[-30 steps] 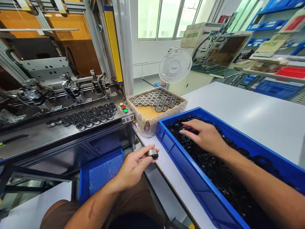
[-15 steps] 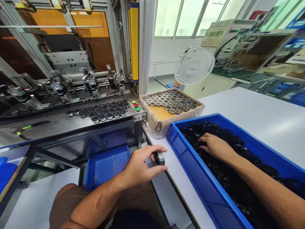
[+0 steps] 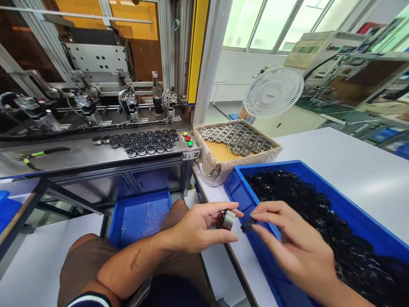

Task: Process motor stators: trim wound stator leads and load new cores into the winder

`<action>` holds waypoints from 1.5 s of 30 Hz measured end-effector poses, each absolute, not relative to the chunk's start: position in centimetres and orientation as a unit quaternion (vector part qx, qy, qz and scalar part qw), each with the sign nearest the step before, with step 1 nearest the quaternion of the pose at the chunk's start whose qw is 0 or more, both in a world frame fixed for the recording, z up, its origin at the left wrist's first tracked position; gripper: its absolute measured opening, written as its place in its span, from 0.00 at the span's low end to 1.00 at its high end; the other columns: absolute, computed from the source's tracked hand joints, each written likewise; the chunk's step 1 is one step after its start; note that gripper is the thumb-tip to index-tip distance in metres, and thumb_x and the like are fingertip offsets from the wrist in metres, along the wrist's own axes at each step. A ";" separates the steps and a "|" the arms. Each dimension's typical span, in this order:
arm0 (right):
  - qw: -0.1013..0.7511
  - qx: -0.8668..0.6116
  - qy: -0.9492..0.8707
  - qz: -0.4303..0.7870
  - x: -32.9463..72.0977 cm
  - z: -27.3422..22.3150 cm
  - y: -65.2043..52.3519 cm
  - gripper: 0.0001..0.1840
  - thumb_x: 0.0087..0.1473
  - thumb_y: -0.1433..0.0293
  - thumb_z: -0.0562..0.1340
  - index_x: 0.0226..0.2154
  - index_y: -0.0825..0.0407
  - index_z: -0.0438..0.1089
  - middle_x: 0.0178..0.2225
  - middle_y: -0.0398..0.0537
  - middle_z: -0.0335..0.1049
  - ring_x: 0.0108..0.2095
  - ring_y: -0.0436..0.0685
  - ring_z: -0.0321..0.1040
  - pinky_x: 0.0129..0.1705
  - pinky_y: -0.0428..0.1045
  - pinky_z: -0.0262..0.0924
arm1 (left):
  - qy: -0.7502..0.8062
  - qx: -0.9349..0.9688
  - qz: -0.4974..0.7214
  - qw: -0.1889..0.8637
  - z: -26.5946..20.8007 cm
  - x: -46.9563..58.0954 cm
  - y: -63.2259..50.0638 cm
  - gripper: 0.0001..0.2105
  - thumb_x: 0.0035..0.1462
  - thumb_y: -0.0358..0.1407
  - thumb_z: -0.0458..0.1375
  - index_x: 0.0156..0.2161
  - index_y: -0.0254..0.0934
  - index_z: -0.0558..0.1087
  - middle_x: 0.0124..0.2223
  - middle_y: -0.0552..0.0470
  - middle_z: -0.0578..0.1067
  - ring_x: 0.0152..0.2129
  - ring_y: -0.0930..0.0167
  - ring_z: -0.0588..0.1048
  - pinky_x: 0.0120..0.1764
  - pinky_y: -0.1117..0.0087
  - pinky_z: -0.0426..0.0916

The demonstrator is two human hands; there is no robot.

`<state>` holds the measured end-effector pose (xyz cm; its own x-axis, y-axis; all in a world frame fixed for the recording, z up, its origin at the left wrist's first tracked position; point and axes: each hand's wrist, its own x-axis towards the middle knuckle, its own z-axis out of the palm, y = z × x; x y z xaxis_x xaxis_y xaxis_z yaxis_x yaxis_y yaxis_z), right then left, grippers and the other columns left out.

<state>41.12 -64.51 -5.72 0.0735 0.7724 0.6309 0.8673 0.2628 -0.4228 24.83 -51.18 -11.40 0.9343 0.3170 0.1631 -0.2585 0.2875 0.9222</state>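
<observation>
My left hand (image 3: 201,224) grips a short silver metal ring (image 3: 228,220) between thumb and fingers, above the table's near edge. Facing it, my right hand (image 3: 297,243) pinches a small black plastic part (image 3: 248,224). A small gap separates the two pieces. Below and to the right stands a blue bin (image 3: 271,164), and a heap of similar-looking black parts (image 3: 297,192) fills it.
Behind the bin, a plastic-lined carton (image 3: 217,164) holds rows of metal rings with spoked centres. More rings (image 3: 150,143) sit on the machine's ledge, beside a button box (image 3: 189,145). A white fan (image 3: 275,91) stands behind. A blue tray (image 3: 140,217) lies low at left.
My right hand has come out of the blue bin with a black part and moved left, close to the ring. The ring in my left hand has shifted slightly right. The view has shifted too.
</observation>
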 end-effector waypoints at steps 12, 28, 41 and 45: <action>0.415 -0.544 -0.728 -0.050 39.7 -6.1 -65.3 0.19 0.59 0.80 0.59 0.52 0.51 0.67 0.42 0.54 0.70 0.44 0.58 0.71 0.43 0.52 0.73 | 0.057 0.570 0.239 0.784 -11.6 25.3 -53.0 0.30 0.42 0.45 0.73 0.50 0.33 0.78 0.47 0.40 0.80 0.42 0.63 0.79 0.49 0.64 0.74; 0.374 -0.540 -0.741 -0.138 39.9 -6.8 -65.3 0.24 0.61 0.78 0.60 0.58 0.48 0.66 0.42 0.55 0.73 0.42 0.62 0.74 0.42 0.57 0.75 | 0.062 0.579 0.232 0.780 -11.2 25.1 -52.7 0.30 0.42 0.47 0.73 0.49 0.32 0.78 0.40 0.43 0.81 0.36 0.66 0.79 0.44 0.66 0.75; 0.332 -0.534 -0.760 -0.161 40.2 -6.5 -65.3 0.23 0.63 0.73 0.60 0.60 0.46 0.64 0.38 0.52 0.74 0.38 0.61 0.75 0.40 0.56 0.75 | 0.068 0.558 0.183 0.807 -11.4 24.8 -52.5 0.33 0.37 0.47 0.75 0.50 0.33 0.78 0.41 0.43 0.81 0.37 0.66 0.79 0.46 0.65 0.75; 0.330 -0.516 -0.774 -0.161 40.2 -6.6 -65.3 0.21 0.63 0.74 0.60 0.58 0.48 0.66 0.36 0.51 0.76 0.37 0.61 0.76 0.38 0.54 0.75 | 0.067 0.556 0.180 0.809 -11.4 24.7 -52.7 0.33 0.37 0.47 0.75 0.49 0.32 0.79 0.43 0.42 0.81 0.39 0.63 0.79 0.48 0.63 0.75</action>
